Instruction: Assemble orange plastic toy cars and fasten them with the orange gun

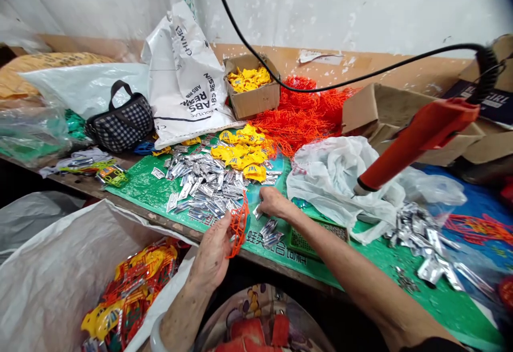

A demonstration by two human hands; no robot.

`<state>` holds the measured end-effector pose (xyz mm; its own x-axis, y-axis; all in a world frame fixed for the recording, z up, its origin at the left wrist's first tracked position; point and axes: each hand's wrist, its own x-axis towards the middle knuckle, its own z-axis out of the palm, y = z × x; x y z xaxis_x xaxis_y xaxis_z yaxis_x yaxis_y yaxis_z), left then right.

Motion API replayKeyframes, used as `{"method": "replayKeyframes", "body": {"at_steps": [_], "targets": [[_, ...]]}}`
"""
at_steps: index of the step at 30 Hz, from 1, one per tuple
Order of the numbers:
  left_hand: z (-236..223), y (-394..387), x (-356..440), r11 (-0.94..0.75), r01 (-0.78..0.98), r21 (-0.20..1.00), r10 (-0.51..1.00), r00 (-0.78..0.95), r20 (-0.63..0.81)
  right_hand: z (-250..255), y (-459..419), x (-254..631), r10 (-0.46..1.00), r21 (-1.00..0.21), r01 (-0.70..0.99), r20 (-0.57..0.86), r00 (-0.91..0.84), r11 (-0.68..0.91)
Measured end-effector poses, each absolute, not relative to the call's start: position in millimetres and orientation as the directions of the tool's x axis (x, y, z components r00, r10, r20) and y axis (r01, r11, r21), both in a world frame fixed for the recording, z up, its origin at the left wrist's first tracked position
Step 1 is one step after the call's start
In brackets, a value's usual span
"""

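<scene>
My left hand [211,253] grips an orange plastic lattice frame [239,225] at the table's near edge. My right hand [272,202] is closed over the table, fingers pinching a small shiny silver piece [257,212]. Between my hands and the yellow parts lies a wide heap of silver pieces [212,186]. Yellow plastic parts [244,151] with printed markings are piled just beyond it. A few more silver pieces [271,233] sit below my right hand. Under my right forearm is a green basket [298,242] of small items, partly hidden.
An orange electric screwdriver [417,143] hangs from a black cable at right. Behind are an orange frame pile [304,111], a cardboard box [256,101] of yellow parts and a white resin sack [188,85]. At lower left, an open white sack [52,277] holds assembled yellow-and-orange pieces.
</scene>
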<state>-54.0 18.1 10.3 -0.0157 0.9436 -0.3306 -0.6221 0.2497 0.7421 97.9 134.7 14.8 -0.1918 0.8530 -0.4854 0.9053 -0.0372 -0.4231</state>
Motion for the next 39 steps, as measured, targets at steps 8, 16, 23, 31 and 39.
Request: {"method": "replayKeyframes", "body": {"at_steps": [8, 16, 23, 31, 39], "targets": [[21, 7, -53, 0.329, -0.673, 0.662, 0.908, 0.034, -0.417, 6, 140, 96, 0.801, -0.636, 0.735, -0.555, -0.224, -0.235], [19, 8, -64, 0.298, -0.609, 0.735, 0.931, 0.016, -0.364, 32, 106, 155, 0.882, -0.932, 0.227, -0.346, -0.319, -0.283], [17, 4, -35, 0.267, -0.347, 0.899, 0.955, 0.217, -0.201, 47, 36, 167, 0.862, -0.952, -0.078, -0.231, -0.451, -0.296], [30, 0, -22, -0.106, 0.135, 0.985, 0.952, 0.301, 0.061, 36, 12, 162, 0.947, -0.981, -0.16, -0.057, -0.316, -0.113], [19, 3, -24, -0.642, 0.283, 0.713, 0.745, 0.452, 0.491, 22, -3, 169, 0.972, -0.973, -0.222, 0.109, -0.21, 0.061]]}}
